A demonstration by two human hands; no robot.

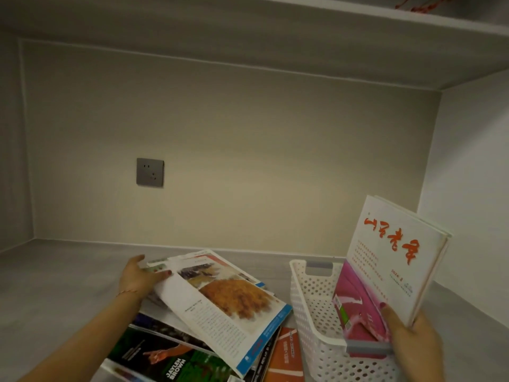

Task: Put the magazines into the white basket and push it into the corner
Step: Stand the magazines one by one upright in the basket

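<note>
A white perforated basket (311,307) with grey handles stands on the grey shelf at lower right. A pink magazine (355,301) leans inside it. My right hand (410,340) grips a white magazine with red lettering (391,257) by its lower corner and holds it upright over the basket's right side. A loose pile of magazines (192,340) lies left of the basket. My left hand (139,279) holds the far edge of the top magazine (228,301), which shows a food picture and is tilted up.
The shelf floor (68,285) stretches to the left corner. Behind it stands a beige back wall with a grey socket (150,172). A side wall (468,188) closes the right, just beyond the basket. Another shelf board (275,37) runs overhead.
</note>
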